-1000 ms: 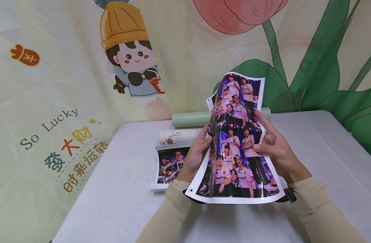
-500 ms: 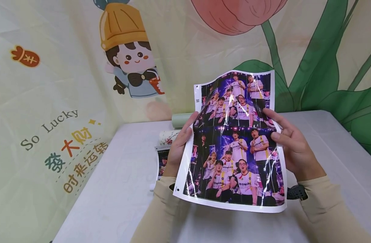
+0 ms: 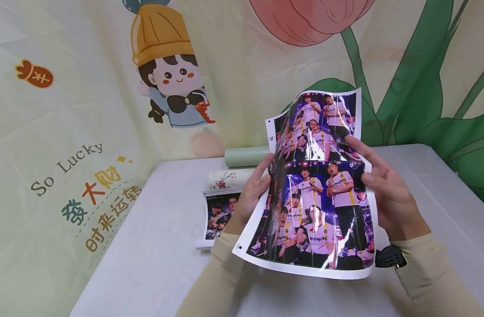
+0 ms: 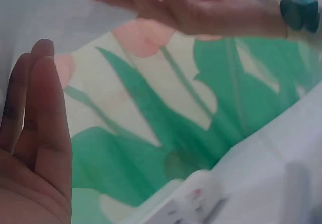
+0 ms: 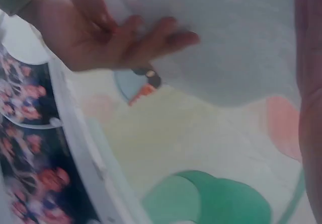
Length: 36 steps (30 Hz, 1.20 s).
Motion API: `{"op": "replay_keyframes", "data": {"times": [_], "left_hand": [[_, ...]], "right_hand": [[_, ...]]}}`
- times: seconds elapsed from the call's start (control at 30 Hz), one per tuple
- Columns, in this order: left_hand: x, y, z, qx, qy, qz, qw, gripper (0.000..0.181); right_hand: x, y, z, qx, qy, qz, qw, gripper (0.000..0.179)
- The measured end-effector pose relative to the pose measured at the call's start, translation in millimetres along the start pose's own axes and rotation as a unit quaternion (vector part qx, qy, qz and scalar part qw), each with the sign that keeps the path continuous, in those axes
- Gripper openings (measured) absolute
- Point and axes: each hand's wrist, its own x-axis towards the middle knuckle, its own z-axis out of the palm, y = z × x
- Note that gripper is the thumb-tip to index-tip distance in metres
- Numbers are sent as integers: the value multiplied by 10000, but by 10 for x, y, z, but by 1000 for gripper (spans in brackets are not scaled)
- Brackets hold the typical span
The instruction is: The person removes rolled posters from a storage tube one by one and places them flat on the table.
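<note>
A glossy poster (image 3: 345, 185) with the same group photo printed twice and a white border is held up in front of me, bowed along its left side. My left hand (image 3: 250, 198) grips the left edge between thumb and fingers. At the right edge, my right hand (image 3: 398, 202) pinches the sheet, thumb on the front and index finger extended along the print. Both wrist views show the pale back of the poster (image 5: 236, 58), with fingers (image 4: 48, 98) of the left hand lying behind it in the left wrist view.
Left of the poster, a partly curled dark photo poster (image 3: 218, 215) lies on the white-covered table (image 3: 155, 229). Behind it are a cream roll with a blossom print (image 3: 228, 178) and a pale green roll (image 3: 246, 157). A printed cloth backdrop (image 3: 242, 79) hangs behind the table.
The poster was first bowed, then spread nearly flat as the hands parted. Now the left hand has come back rightward, and the sheet bows again at its left side.
</note>
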Motion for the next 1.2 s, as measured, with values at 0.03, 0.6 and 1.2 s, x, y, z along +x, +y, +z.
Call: {"op": "replay_keyframes", "data": {"times": [0.03, 0.6, 1.2], "left_hand": [[-10, 34, -12, 33, 57, 26, 10000, 51], [-58, 240, -84, 230, 714, 301, 9967, 49], [5, 32, -165, 676, 1340, 10, 9887, 44]], "right_hand": [[-10, -37, -4, -182, 63, 79, 9998, 61], [-5, -122, -15, -837, -391, 779, 9927, 84], [-8, -96, 37, -1209, -692, 1009, 9851, 93]]}}
